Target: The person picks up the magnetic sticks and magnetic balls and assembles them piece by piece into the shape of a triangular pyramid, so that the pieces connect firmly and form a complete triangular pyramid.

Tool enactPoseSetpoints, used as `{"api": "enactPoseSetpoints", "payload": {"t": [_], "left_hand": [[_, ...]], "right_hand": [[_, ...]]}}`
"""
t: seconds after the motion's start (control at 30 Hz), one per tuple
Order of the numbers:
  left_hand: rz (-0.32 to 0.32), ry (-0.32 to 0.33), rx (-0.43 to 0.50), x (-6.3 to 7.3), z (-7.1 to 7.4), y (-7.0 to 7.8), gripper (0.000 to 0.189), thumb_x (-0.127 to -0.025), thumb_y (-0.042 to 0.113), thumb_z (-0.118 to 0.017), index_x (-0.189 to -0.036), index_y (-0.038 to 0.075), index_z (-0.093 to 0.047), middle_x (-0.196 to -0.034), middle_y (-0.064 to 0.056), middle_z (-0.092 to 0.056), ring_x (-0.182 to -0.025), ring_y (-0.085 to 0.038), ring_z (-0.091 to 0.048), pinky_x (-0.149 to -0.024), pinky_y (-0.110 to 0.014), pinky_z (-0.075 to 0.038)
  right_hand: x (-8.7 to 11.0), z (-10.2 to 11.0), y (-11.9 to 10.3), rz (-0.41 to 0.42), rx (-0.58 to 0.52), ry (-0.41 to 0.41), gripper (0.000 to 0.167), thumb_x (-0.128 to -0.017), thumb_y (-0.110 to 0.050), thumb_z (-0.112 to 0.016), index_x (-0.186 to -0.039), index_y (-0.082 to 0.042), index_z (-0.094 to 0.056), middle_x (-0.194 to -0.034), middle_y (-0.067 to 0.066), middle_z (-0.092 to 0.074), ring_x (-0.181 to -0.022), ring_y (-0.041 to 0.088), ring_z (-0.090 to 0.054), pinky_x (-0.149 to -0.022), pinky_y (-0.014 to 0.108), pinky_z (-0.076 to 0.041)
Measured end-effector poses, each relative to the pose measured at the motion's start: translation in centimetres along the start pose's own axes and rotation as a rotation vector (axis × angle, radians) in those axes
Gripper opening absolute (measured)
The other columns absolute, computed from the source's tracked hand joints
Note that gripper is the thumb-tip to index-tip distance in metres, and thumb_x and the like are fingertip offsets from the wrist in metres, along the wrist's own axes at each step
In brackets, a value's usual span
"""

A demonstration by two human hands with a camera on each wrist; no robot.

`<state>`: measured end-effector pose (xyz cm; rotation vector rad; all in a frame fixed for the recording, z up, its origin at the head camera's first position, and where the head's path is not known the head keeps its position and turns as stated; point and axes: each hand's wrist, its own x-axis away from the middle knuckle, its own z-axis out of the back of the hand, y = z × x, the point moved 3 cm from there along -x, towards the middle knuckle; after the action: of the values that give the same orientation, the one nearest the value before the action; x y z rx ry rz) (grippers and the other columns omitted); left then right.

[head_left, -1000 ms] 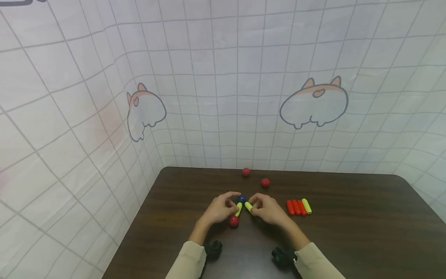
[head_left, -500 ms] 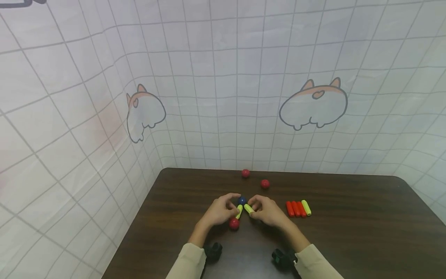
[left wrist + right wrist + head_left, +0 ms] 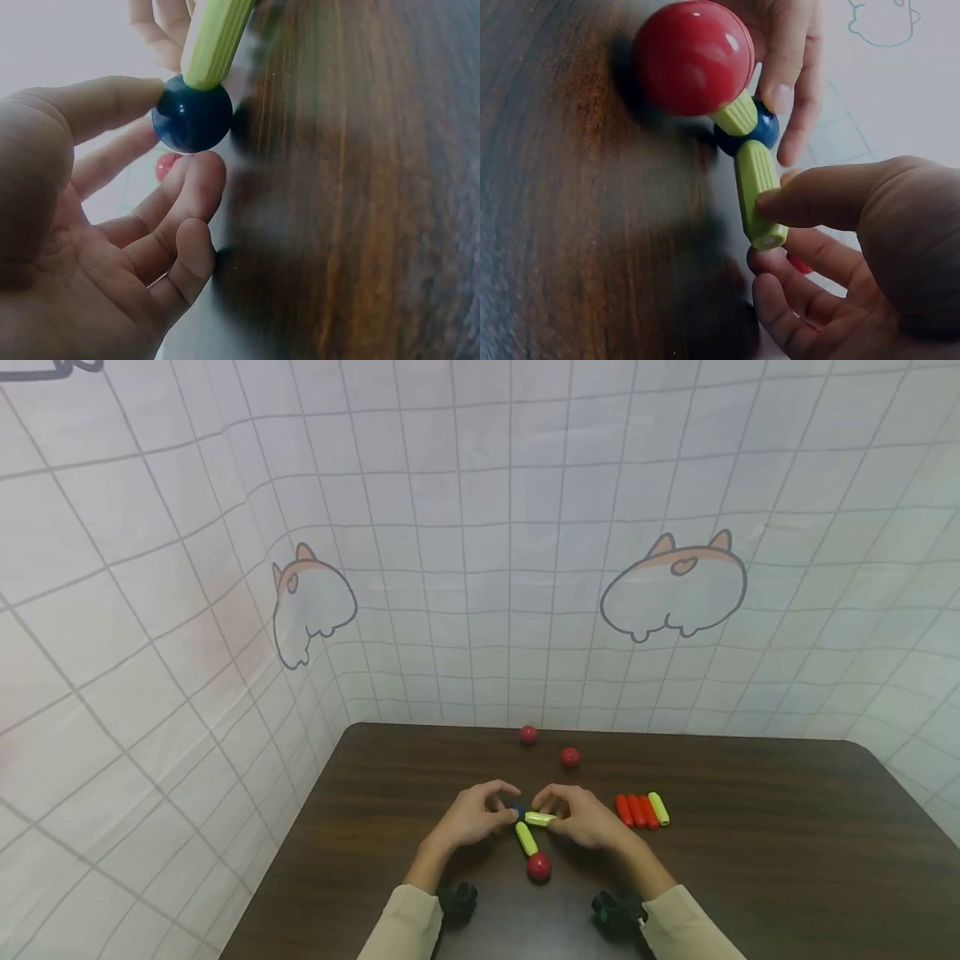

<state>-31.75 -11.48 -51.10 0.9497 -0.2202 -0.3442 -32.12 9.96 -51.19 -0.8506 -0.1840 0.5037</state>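
My left hand [image 3: 474, 814] pinches a small dark blue ball [image 3: 192, 120] between thumb and finger, just above the tabletop. My right hand [image 3: 588, 820] holds a yellow-green ridged rod [image 3: 756, 184] by thumb and fingers; its far end meets the blue ball, and a pale round spot shows at its near end. A second yellow-green rod [image 3: 527, 839] runs from the blue ball towards me and ends at a glossy red ball [image 3: 538, 867]. In the head view, the left fingers partly hide the blue ball.
On the dark wooden table [image 3: 765, 843], several red rods [image 3: 637, 811] lie side by side with one yellow-green rod [image 3: 659, 808] to the right. Two loose red balls stand further back, one red ball [image 3: 570, 757] nearer than the other red ball [image 3: 528, 735]. A white gridded cloth [image 3: 480, 568] hangs behind.
The joined piece has turned: its red ball swung right and towards me. My left thumb moved from the rod to the blue ball. The right hand's rod now lies almost sideways.
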Motion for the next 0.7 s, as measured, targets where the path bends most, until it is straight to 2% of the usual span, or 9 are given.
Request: {"api": "enactPoseSetpoints", "payload": {"t": [0.1, 0.27, 0.53, 0.7], "left_hand": [[-0.02, -0.012, -0.024, 0.1, 0.0, -0.1, 0.032, -0.095, 0.026, -0.073, -0.125, 0.016, -0.071, -0.095, -0.003, -0.068, -0.075, -0.016, -0.064, -0.063, -0.031, -0.05], [-0.029, -0.018, -0.049, 0.2, 0.3, -0.1, 0.024, -0.094, 0.028, -0.074, -0.117, 0.018, -0.075, -0.102, -0.004, -0.071, -0.081, -0.016, -0.061, -0.066, -0.032, -0.05], [-0.01, -0.028, -0.026, 0.1, 0.4, -0.3, 0.023, -0.095, 0.026, -0.073, -0.117, 0.019, -0.077, -0.1, -0.005, -0.071, -0.078, -0.017, -0.069, -0.066, -0.032, -0.052], [0.008, -0.015, -0.011, 0.1, 0.4, -0.6, 0.02, -0.095, 0.024, -0.074, -0.114, 0.021, -0.077, -0.101, -0.005, -0.071, -0.078, -0.016, -0.069, -0.066, -0.033, -0.051]], "right_hand": [[0.0, 0.0, 0.0, 0.02, -0.018, -0.024, 0.031, -0.086, 0.001, -0.069, -0.114, -0.012, -0.068, -0.103, 0.003, -0.069, -0.083, 0.015, -0.061, -0.069, 0.029, -0.049], [0.0, 0.5, 0.1, 0.017, -0.061, -0.006, 0.029, -0.09, -0.004, -0.069, -0.119, -0.007, -0.066, -0.103, 0.007, -0.069, -0.086, 0.015, -0.062, -0.068, 0.028, -0.05], [0.6, 3.1, 0.4, -0.012, -0.132, 0.118, 0.031, -0.097, -0.012, -0.068, -0.126, -0.002, -0.062, -0.107, 0.011, -0.067, -0.091, 0.018, -0.062, -0.073, 0.031, -0.05], [1.2, 4.6, 1.0, -0.038, -0.147, 0.21, 0.03, -0.098, -0.011, -0.068, -0.127, -0.007, -0.063, -0.116, 0.019, -0.067, -0.097, 0.021, -0.063, -0.078, 0.034, -0.05]]}}
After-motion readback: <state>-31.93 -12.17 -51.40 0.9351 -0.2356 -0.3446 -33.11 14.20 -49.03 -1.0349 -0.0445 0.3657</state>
